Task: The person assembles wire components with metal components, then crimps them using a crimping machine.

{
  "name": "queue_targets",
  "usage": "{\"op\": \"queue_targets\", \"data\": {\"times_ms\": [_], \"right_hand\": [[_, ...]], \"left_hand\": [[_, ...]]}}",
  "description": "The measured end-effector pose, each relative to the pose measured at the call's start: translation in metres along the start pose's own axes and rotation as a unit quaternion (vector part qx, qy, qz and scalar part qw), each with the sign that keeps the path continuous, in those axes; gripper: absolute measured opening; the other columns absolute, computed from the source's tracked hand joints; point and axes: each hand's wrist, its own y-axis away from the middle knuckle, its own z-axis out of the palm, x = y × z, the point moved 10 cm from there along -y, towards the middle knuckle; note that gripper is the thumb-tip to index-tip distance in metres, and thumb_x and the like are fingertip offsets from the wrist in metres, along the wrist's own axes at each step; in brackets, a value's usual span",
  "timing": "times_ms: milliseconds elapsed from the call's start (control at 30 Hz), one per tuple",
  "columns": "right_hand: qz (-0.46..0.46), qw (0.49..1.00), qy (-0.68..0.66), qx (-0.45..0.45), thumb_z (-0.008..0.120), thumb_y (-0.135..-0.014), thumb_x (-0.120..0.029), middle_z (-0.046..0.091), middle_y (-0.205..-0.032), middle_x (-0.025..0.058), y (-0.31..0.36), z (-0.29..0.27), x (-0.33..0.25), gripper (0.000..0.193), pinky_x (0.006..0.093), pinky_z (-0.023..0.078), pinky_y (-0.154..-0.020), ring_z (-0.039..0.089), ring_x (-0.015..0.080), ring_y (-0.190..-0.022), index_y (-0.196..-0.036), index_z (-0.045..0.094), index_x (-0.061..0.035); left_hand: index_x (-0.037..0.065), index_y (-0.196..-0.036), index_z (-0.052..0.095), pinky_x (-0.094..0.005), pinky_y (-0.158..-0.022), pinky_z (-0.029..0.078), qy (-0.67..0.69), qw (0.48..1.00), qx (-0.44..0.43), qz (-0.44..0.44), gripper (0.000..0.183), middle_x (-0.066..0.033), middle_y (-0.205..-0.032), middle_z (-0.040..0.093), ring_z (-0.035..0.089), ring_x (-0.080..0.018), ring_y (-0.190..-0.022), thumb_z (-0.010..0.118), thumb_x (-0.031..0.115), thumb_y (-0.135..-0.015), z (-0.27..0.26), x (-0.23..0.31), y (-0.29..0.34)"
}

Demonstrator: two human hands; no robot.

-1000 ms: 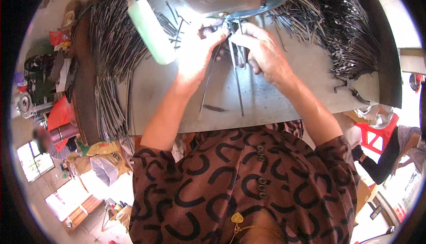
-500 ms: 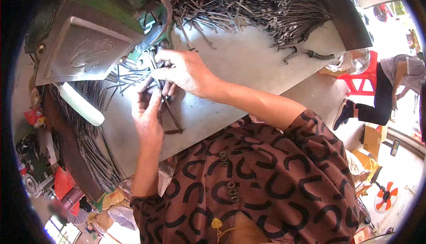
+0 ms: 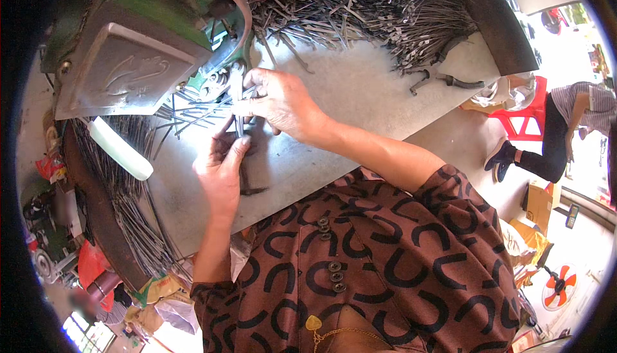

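In front of the green machine point(image 3: 148, 7), both hands are closed on one narrow metal strip point(image 3: 237, 89), which points away from me. My left hand point(image 3: 220, 168) pinches its near end between thumb and fingers. My right hand point(image 3: 279, 105) grips it from the right, farther along, and its fingers partly cover the strip. The strip's far end is by the lit working part of the machine, where round metal parts show; whether it touches them I cannot tell. Loose thin metal rods point(image 3: 193, 110) lie scattered just left of my hands on the grey metal table point(image 3: 347, 89).
A big heap of dark metal strips and rods point(image 3: 321, 6) covers the table's far side. More long rods point(image 3: 132, 205) lie at the left, below a pale green lamp-like bar point(image 3: 119, 149). At right, another person point(image 3: 565, 128) is beside a red plastic stool point(image 3: 527, 112); an orange-bladed fan point(image 3: 559, 285) stands lower right.
Both hands have shifted slightly right, and the strip now stands straighter between them. A long rod that stuck out toward me below my left hand no longer shows there.
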Motion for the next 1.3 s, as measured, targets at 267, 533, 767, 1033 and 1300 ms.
{"op": "queue_targets", "data": {"times_ms": [267, 533, 767, 1033, 1300], "right_hand": [[0.164, 0.982, -0.085, -0.042, 0.060, -0.085, -0.021, 0.066, -0.076, 0.0092, 0.005, -0.012, 0.004, 0.033, 0.0224, 0.042, -0.042, 0.055, 0.0116, -0.046, -0.109, 0.052, -0.0009], [0.171, 0.924, -0.341, -0.008, 0.053, -0.092, -0.011, 0.064, -0.097, 0.0150, -0.012, 0.002, 0.022, 0.015, 0.0322, 0.055, -0.075, 0.066, 0.0252, -0.087, -0.105, 0.051, -0.0026], [0.108, 0.905, -0.404, 0.080, 0.049, -0.095, -0.011, 0.058, -0.106, 0.0202, -0.013, -0.006, 0.016, 0.022, 0.0388, 0.052, -0.087, 0.062, 0.0307, -0.099, -0.110, 0.047, 0.0054], [0.077, 0.911, -0.396, 0.080, 0.050, -0.095, -0.013, 0.058, -0.105, 0.0184, -0.013, -0.009, 0.022, 0.019, 0.0376, 0.052, -0.086, 0.063, 0.0309, -0.098, -0.106, 0.049, 0.0030], [0.074, 0.928, -0.358, 0.069, 0.053, -0.094, -0.013, 0.059, -0.104, 0.0179, -0.010, -0.009, 0.013, 0.023, 0.0372, 0.052, -0.086, 0.063, 0.0302, -0.099, -0.110, 0.051, 0.0023]], "left_hand": [[0.004, -0.117, 0.061, -0.0262, -0.068, 0.048, -0.205, 0.976, -0.024, 0.073, 0.037, -0.0098, -0.083, 0.066, 0.059, -0.0123, -0.072, 0.068, 0.008, -0.081, -0.005, 0.044, -0.016], [-0.004, -0.099, 0.056, -0.0289, -0.068, 0.055, 0.201, 0.968, 0.145, 0.040, 0.019, -0.0120, -0.087, 0.063, 0.065, -0.0184, -0.075, 0.064, -0.001, -0.082, -0.072, 0.015, -0.042], [-0.004, -0.101, 0.050, -0.0310, -0.072, 0.057, 0.242, 0.957, 0.104, 0.123, 0.019, -0.0149, -0.090, 0.062, 0.067, -0.0252, -0.080, 0.060, -0.003, -0.085, -0.053, 0.028, -0.049], [-0.005, -0.098, 0.050, -0.0325, -0.072, 0.058, 0.263, 0.950, 0.104, 0.134, 0.019, -0.0164, -0.093, 0.062, 0.067, -0.0275, -0.081, 0.062, -0.002, -0.083, -0.048, 0.027, -0.048], [-0.006, -0.095, 0.054, -0.0326, -0.071, 0.058, 0.312, 0.944, 0.102, 0.024, 0.016, -0.0172, -0.090, 0.063, 0.067, -0.0279, -0.079, 0.062, 0.001, -0.083, -0.048, 0.004, -0.056]]}}
